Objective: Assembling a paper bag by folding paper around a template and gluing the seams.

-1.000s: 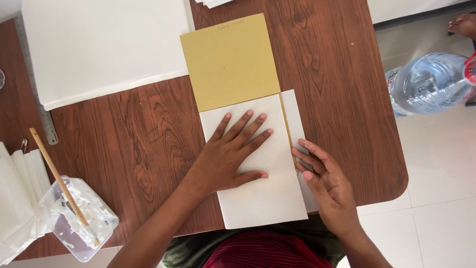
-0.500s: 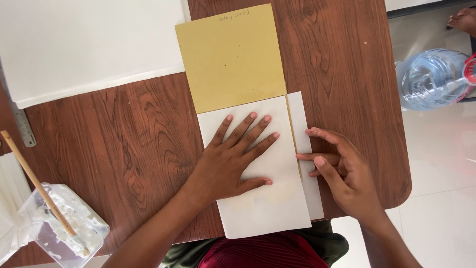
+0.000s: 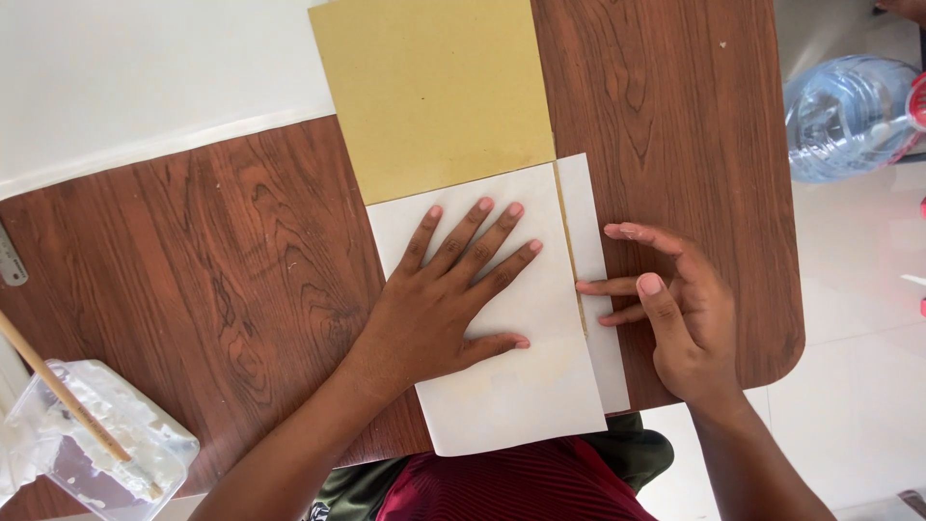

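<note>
A white paper sheet (image 3: 511, 386) lies over the near half of a mustard-yellow card (image 3: 434, 92) on a brown wood-grain table (image 3: 231, 260). My left hand (image 3: 444, 299) lies flat on the white sheet with its fingers spread, pressing it down. My right hand (image 3: 675, 309) is at the sheet's right side, its fingertips touching a narrow white strip (image 3: 593, 280) that runs along the card's right edge. Neither hand grips anything.
A large white sheet (image 3: 145, 77) covers the far left of the table. A clear plastic tub (image 3: 96, 453) with white paste and a wooden stick (image 3: 58, 386) stands at the near left corner. A big water bottle (image 3: 849, 111) lies on the floor to the right.
The view has shifted, so everything sits lower and farther right in the frame. My right hand's fingers have spread and slid along the white strip; my left hand stays flat on the sheet.
</note>
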